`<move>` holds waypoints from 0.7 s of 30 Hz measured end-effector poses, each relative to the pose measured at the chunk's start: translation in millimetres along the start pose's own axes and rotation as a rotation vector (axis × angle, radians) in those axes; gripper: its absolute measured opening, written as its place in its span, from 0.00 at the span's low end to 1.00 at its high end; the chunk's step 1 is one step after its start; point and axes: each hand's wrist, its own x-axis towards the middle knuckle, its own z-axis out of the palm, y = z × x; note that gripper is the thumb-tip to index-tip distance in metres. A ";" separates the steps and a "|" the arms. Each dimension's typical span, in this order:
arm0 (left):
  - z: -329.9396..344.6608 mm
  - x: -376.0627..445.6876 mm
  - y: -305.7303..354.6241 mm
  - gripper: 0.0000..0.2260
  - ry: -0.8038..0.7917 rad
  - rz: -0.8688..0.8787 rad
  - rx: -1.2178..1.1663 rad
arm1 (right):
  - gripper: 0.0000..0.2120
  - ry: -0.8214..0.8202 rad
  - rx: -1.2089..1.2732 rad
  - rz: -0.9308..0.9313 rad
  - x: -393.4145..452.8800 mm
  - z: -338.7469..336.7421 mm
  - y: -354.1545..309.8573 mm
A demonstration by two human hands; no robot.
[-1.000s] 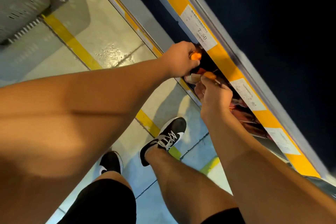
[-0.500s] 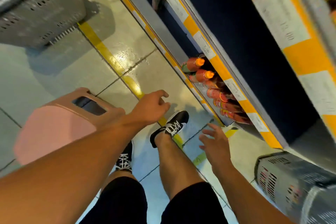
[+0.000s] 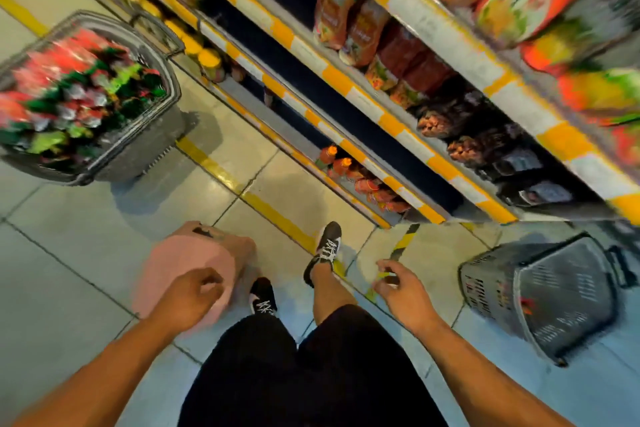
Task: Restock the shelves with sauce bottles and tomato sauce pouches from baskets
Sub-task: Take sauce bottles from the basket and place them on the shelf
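Observation:
Sauce bottles (image 3: 341,166) with orange caps lie in a row on the lowest shelf, ahead of my feet. A grey basket (image 3: 138,146) heaped with red and green pouches (image 3: 69,94) stands on the floor at the left. Another grey basket (image 3: 540,291) lies tipped on its side at the right. My left hand (image 3: 188,295) hangs over a pink stool, fingers loosely curled, holding nothing. Over the floor tiles my right hand (image 3: 401,288) is also loosely curled and holds nothing. Both hands are well back from the shelves.
A pink stool (image 3: 180,260) stands by my left foot. Shelves (image 3: 426,156) with yellow-and-white price strips run diagonally, stocked with pouches (image 3: 349,24) and packets higher up. A yellow line (image 3: 273,215) crosses the tiled floor. The picture is blurred by motion.
A second ago both hands were at the orange-capped bottles on the lowest shelf. They have let go and drawn back toward my body; the view has risen, showing the upper shelves and both baskets.

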 end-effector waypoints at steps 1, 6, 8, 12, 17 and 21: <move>-6.5 -13.3 -3.4 0.04 -0.002 0.000 0.025 | 0.16 0.013 0.010 -0.007 -13.0 -5.6 2.4; -21.7 -62.7 6.3 0.03 -0.087 0.024 0.138 | 0.15 0.107 0.048 0.023 -81.6 -32.0 35.0; -19.1 -71.9 20.3 0.03 -0.132 0.083 0.211 | 0.14 0.142 0.077 0.096 -113.0 -38.6 64.3; -14.2 -84.0 78.9 0.04 -0.134 0.227 0.324 | 0.15 0.180 0.148 0.289 -178.8 -42.7 127.5; 7.6 -89.1 188.6 0.02 -0.226 0.327 0.390 | 0.13 0.237 0.241 0.462 -258.3 -23.1 207.6; 54.3 -88.1 282.3 0.04 -0.313 0.487 0.446 | 0.13 0.323 0.423 0.566 -305.9 -6.2 252.4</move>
